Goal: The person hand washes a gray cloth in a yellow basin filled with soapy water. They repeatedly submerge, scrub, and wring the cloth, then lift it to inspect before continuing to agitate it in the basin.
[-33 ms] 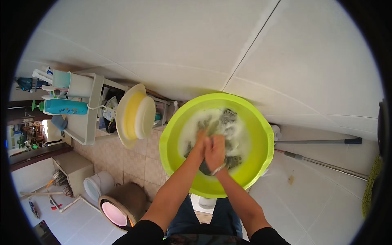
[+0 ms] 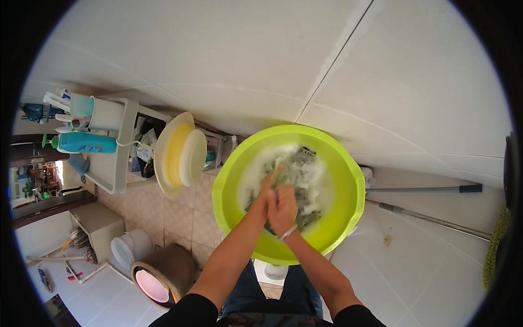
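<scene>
A large lime-green basin (image 2: 348,218) stands in front of me with cloudy, foamy water in it. Wet grey and dark patterned cloth (image 2: 303,158) lies bunched in the suds. My left hand (image 2: 272,184) is at the middle of the basin, closed on part of the cloth, its fingers slightly blurred. Pressed close against its wrist side is my right hand (image 2: 282,208), closed in a fist on the cloth. A light-coloured bracelet (image 2: 287,232) circles my right wrist. What lies between the palms is mostly hidden.
A grey cart (image 2: 106,171) at the left carries a blue pump bottle (image 2: 87,143) and cups. Beside it are stacked yellow-and-cream basins (image 2: 173,152). A white bucket (image 2: 133,246) and brown bin (image 2: 180,261) stand lower left. Poles (image 2: 425,189) lie at the right by the wall.
My right hand has shifted slightly left and down. The left hand has moved a little, and more light foam and cloth shows beside the hands.
</scene>
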`<action>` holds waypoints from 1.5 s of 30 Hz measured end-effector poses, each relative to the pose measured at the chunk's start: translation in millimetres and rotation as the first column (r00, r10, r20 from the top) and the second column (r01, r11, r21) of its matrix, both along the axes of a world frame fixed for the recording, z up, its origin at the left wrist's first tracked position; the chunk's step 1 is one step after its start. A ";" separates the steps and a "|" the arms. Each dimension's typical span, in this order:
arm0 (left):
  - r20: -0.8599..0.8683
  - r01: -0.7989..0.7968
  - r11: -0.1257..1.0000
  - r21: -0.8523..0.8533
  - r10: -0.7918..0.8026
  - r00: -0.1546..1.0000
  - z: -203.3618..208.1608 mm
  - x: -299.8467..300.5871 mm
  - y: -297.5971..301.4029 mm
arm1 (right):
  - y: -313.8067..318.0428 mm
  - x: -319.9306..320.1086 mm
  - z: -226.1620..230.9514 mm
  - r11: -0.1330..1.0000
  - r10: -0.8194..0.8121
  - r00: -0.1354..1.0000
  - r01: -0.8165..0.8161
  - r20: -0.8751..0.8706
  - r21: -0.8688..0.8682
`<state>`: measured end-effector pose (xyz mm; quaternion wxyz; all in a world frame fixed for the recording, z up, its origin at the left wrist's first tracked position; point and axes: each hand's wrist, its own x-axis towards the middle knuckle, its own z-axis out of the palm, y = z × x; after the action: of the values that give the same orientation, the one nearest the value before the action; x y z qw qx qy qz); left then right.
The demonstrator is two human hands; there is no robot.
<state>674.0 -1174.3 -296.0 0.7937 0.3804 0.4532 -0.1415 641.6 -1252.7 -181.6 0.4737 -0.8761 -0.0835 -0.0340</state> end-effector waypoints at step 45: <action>-0.328 0.717 0.183 0.672 -0.795 0.511 154.5 -101.9 16.2 | -142.0 -19.7 -33.3 0.974 -0.010 0.907 -0.086 -0.420 -0.209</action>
<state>572.2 -1158.1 -141.6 0.4062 0.8452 0.1806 -0.2967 621.9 -1394.7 -214.9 0.3799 -0.9087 -0.0002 0.1733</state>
